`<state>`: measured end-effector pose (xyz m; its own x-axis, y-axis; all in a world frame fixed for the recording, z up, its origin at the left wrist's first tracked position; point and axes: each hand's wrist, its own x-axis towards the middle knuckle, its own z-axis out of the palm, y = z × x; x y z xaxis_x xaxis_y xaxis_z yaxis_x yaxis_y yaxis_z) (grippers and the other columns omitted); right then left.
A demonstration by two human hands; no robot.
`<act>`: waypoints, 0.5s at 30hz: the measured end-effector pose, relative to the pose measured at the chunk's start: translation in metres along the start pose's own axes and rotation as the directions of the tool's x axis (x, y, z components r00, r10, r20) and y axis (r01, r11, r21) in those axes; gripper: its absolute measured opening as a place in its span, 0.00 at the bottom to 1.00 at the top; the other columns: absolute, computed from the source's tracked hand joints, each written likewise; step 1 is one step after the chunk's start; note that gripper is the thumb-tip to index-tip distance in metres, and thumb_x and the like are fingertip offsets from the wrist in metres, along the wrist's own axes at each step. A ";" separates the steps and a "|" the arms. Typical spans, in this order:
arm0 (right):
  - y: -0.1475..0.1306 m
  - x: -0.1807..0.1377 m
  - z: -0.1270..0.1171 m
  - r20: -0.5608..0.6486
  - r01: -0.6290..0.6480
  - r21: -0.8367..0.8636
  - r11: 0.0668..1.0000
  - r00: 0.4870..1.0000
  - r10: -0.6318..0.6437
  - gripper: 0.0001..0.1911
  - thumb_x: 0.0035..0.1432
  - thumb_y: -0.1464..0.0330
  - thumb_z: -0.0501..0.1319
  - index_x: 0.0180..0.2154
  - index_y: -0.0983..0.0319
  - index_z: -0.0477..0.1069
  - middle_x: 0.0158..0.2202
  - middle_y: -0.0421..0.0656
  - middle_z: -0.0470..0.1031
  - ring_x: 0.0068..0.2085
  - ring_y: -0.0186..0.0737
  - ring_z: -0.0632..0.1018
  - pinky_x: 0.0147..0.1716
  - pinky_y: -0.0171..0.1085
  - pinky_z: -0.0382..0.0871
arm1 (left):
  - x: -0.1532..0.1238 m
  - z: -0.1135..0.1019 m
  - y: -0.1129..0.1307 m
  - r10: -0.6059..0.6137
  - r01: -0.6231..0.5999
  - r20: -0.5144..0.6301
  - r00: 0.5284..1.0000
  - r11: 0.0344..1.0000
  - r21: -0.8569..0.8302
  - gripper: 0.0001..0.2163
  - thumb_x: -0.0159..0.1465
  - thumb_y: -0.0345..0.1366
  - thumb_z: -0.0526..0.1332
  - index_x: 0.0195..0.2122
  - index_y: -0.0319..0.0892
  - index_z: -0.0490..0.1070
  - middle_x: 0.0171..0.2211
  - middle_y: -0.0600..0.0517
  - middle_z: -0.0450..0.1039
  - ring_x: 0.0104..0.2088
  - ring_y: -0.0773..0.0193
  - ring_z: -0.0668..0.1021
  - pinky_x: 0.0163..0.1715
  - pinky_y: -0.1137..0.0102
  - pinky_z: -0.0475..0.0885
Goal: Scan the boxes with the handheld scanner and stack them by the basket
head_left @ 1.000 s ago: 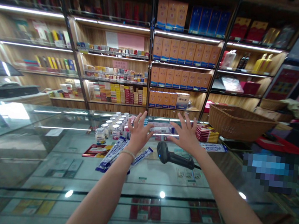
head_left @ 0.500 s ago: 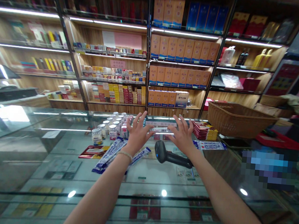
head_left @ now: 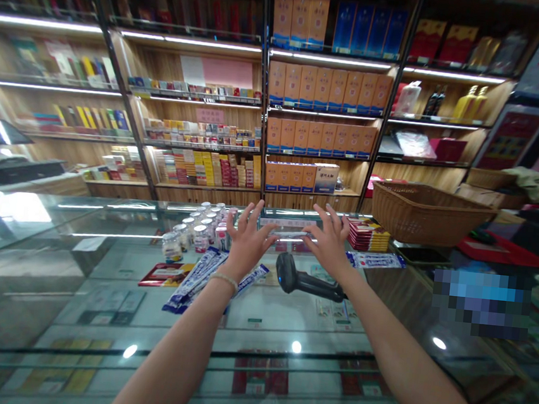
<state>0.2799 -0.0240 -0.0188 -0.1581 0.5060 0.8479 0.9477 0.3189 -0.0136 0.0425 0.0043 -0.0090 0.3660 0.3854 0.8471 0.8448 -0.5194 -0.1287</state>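
Observation:
Both my arms reach forward over a glass counter point(head_left: 100, 274). My left hand point(head_left: 245, 239) is open with fingers spread, above blue and white stick packets point(head_left: 198, 271). My right hand point(head_left: 328, 242) is open too, fingers spread, just behind a black barcode scanner point(head_left: 302, 281) lying on the glass. Between the two hands lies a long pale carton point(head_left: 288, 232); my fingertips are close to its ends, and I cannot tell if they touch it.
Small jars with white lids point(head_left: 195, 230) stand left of my hands. A red stack of packs point(head_left: 366, 235) and a wicker basket point(head_left: 428, 214) sit to the right. Shelves of boxes point(head_left: 322, 93) fill the back wall. A blurred patch point(head_left: 481, 302) lies at right.
Both hands have drawn slightly closer together around the pale carton, and the view has shifted a little to the right.

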 end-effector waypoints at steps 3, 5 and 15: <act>0.000 0.000 -0.001 0.050 -0.067 0.050 0.996 0.997 0.064 0.08 0.65 0.60 0.64 0.41 0.55 0.79 0.71 0.48 0.60 0.72 0.57 0.53 0.67 0.66 0.40 | 0.000 -0.002 0.001 0.007 -0.006 0.010 1.000 1.000 -0.013 0.13 0.63 0.49 0.67 0.47 0.53 0.78 0.72 0.44 0.57 0.71 0.44 0.60 0.70 0.38 0.36; 0.001 -0.001 -0.001 0.081 -0.107 0.080 0.991 0.992 0.101 0.08 0.65 0.60 0.63 0.40 0.55 0.79 0.71 0.47 0.60 0.72 0.58 0.53 0.66 0.68 0.41 | 0.000 -0.004 0.002 0.000 0.001 0.027 1.000 1.000 -0.031 0.14 0.62 0.49 0.69 0.46 0.54 0.79 0.73 0.45 0.56 0.72 0.43 0.59 0.70 0.38 0.35; 0.003 -0.003 0.000 0.154 -0.141 0.110 0.984 0.980 0.124 0.12 0.67 0.56 0.60 0.41 0.54 0.79 0.71 0.47 0.59 0.72 0.58 0.53 0.65 0.70 0.42 | 0.000 -0.005 0.004 -0.017 0.019 0.057 0.998 0.999 -0.041 0.09 0.62 0.44 0.69 0.43 0.54 0.79 0.73 0.46 0.55 0.72 0.43 0.59 0.69 0.36 0.35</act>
<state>0.2832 -0.0249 -0.0217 -0.0803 0.6589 0.7479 0.9243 0.3300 -0.1915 0.0435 -0.0017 -0.0071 0.3734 0.4365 0.8186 0.8349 -0.5427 -0.0914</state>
